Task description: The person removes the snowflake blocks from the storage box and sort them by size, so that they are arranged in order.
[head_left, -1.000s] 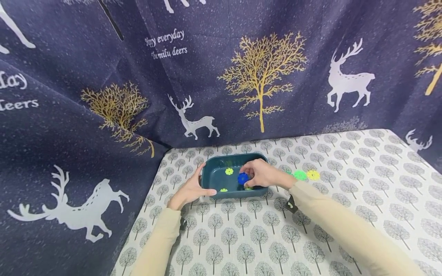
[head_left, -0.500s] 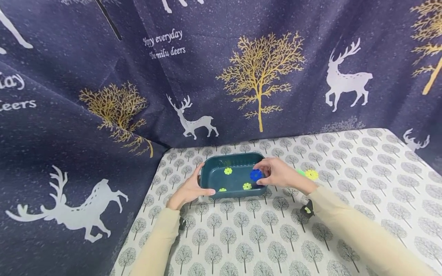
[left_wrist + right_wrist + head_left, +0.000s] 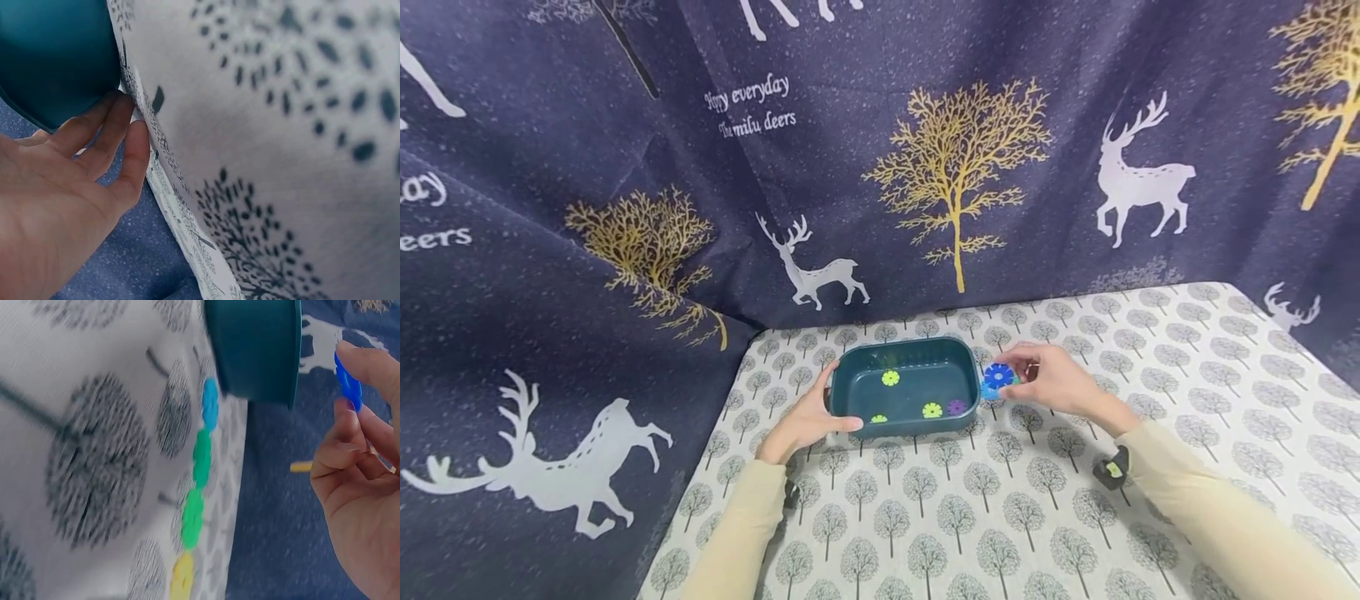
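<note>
My left hand holds the left end of a dark teal rectangular basin, thumb on the near rim and fingers along the end wall. In the left wrist view those fingers bend against the basin's side. Between thumb and fingertips, my right hand pinches a dark blue flower-shaped plastic disc, raised just outside the basin's right end. Below it a light blue disc lies on the cloth. Inside the basin are yellow-green discs and a purple disc.
The right wrist view shows a row continuing from the light blue disc: a green disc, a lighter green disc and a yellow disc. My right hand covers most of this row in the head view. Deer-print curtains hang behind the tree-print tablecloth.
My right hand has carried the dark blue disc rightward, from over the basin to beyond its right rim. The purple disc has come into sight. My left hand stays on the basin.
</note>
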### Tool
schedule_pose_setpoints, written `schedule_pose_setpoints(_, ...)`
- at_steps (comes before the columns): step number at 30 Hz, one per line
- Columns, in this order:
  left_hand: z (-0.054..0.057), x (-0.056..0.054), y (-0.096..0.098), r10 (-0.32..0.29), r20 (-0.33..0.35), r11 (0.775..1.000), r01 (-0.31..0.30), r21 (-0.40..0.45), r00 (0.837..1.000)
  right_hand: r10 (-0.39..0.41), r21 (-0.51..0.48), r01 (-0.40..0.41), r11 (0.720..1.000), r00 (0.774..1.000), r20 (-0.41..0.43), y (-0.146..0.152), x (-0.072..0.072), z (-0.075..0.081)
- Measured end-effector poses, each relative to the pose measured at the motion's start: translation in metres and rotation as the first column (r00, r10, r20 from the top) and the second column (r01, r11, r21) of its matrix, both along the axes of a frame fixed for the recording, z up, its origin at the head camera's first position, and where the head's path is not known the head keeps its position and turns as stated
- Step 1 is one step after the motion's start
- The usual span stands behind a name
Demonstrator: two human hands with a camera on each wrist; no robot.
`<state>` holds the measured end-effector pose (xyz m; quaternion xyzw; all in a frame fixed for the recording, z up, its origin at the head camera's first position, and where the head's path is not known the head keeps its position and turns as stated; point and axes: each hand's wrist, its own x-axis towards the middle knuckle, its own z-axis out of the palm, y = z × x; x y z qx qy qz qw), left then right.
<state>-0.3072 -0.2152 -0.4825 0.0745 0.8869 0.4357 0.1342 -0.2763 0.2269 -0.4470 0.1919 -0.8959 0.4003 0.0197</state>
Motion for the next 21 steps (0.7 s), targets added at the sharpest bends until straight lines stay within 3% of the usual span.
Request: schedule_pose_setpoints(21,0.000,0.000,-0.001,0.005,0.000,0.999,-0.005,-0.053,1.000,-0.212,0.062,0.213,0.975,0.977,-0.012,0.089,0.010,-0.016)
